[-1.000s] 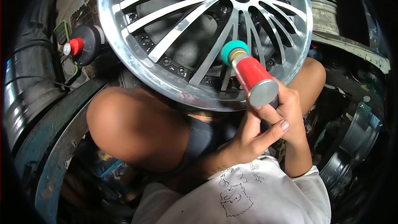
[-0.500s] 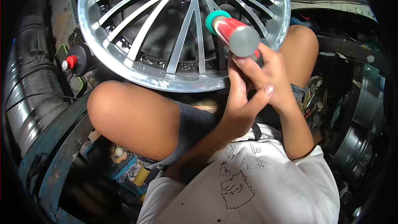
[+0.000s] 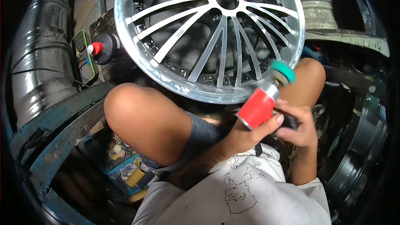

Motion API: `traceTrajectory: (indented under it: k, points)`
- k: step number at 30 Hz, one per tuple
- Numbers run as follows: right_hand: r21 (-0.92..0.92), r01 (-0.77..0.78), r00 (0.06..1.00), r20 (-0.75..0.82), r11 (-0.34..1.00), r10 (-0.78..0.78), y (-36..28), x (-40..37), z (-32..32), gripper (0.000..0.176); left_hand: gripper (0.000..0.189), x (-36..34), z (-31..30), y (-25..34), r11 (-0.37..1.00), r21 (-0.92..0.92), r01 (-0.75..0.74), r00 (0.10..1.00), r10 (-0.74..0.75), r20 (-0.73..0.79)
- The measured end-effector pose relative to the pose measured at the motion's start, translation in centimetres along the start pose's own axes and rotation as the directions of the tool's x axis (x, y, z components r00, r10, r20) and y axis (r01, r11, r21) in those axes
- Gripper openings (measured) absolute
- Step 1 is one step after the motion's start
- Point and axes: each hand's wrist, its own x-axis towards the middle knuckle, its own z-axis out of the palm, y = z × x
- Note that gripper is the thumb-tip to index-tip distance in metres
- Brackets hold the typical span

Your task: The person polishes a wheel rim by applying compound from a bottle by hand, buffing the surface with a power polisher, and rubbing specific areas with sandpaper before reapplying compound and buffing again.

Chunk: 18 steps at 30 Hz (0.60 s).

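Note:
A small red cordless polisher (image 3: 257, 107) with a green round pad (image 3: 283, 73) is in both hands, tilted up to the right, its pad overlapping the lower right of the rim in this view. My left hand (image 3: 250, 135) is closed around the red body from below, thumb along its near side. My right hand (image 3: 302, 126) is closed at the tool's right side, fingers curled by a dark part. Just beyond the hands, a silver multi-spoke wheel rim (image 3: 200, 93) leans in front of my knees, its polished lip shiny with whitish smears.
A dark bottle with a red cap (image 3: 102, 49) stands left of the rim. Below my left leg sits a blue basket (image 3: 110, 167) with several small items. A ribbed metal drum shape (image 3: 48, 58) is at far left, and another dark wheel (image 3: 354, 158) at far right.
The polisher has turned from pointing away to pointing up right, and has moved right and down with both hands. The view has shifted, so the rim sits farther right.

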Motion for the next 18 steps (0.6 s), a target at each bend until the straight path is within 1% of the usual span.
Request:
traceTrajectory:
  k: [1,3,4,5,6,7,8,9,10,11,12,14,15,17,18]
  points:
    - [0.145,-0.029,1.0,0.016,0.989,0.027,1.2,-0.9,-1.9,0.043,0.037,-0.1,0.2,-0.3,0.994,0.07,-0.085,0.996,0.083,0.031]
    - [0.261,-0.209,0.96,-0.126,0.942,0.248,3.5,-1.2,-3.6,0.031,0.022,-0.3,0.5,-0.9,0.945,0.197,-0.26,0.965,0.246,0.093]
    - [0.267,-0.358,0.858,-0.285,0.895,0.429,3.1,0.3,-3.5,0.029,0.019,-0.4,0.3,-0.6,0.825,0.429,-0.367,0.93,0.317,0.184]
    - [0.201,-0.323,0.784,-0.491,0.925,0.381,3.7,2.6,-1.4,0.029,0.021,-0.3,0.9,-0.1,0.856,0.324,-0.402,0.914,0.357,0.19]
    - [0.117,-0.334,0.776,-0.529,0.935,0.343,4.3,4.5,0.3,0.032,0.019,-0.1,1.1,-0.2,0.799,0.318,-0.51,0.857,0.443,0.262]
    - [-0.172,-0.29,0.863,-0.472,0.941,0.179,4.0,6.1,1.1,0.037,0.018,-0.3,1.1,0.5,0.829,0.309,-0.467,0.875,0.384,0.294]
    - [-0.463,-0.146,0.926,-0.374,0.874,-0.043,4.1,7.7,2.0,0.05,0.017,-0.5,1.0,1.2,0.853,0.304,-0.424,0.888,0.326,0.324]
    - [-0.561,-0.069,0.95,-0.288,0.825,-0.116,2.9,9.4,3.3,0.064,0.016,-0.4,0.9,1.2,0.859,0.282,-0.428,0.881,0.326,0.343]
    - [-0.62,-0.041,0.959,-0.245,0.783,-0.144,2.3,11.0,4.5,0.073,0.016,-0.4,0.6,1.1,0.864,0.263,-0.43,0.874,0.325,0.36]
    - [-0.638,0.016,0.95,-0.23,0.77,-0.211,2.2,12.7,5.5,0.082,0.016,-0.4,0.4,1.1,0.867,0.249,-0.431,0.868,0.323,0.377]
    - [-0.649,0.023,0.944,-0.236,0.76,-0.231,2.3,14.4,6.3,0.096,0.016,-0.3,0.2,1.2,0.839,0.28,-0.467,0.857,0.351,0.376]
    - [-0.639,-0.014,0.946,-0.258,0.769,-0.197,1.8,17.4,7.8,0.109,0.017,-0.1,-0.1,1.5,0.772,0.344,-0.535,0.83,0.404,0.383]
    - [-0.678,-0.017,0.96,-0.217,0.735,-0.178,1.8,18.5,8.3,0.113,0.019,0.0,0.0,1.4,0.701,0.374,-0.608,0.792,0.498,0.353]
    - [-0.737,-0.036,0.976,-0.171,0.674,-0.134,2.8,19.6,8.3,0.12,0.019,-0.2,-0.1,1.4,0.771,0.314,-0.554,0.824,0.453,0.339]
    - [-0.7,-0.075,0.972,-0.211,0.711,-0.105,3.0,19.7,7.8,0.123,0.019,-0.3,-0.1,1.4,0.804,0.282,-0.524,0.839,0.43,0.333]
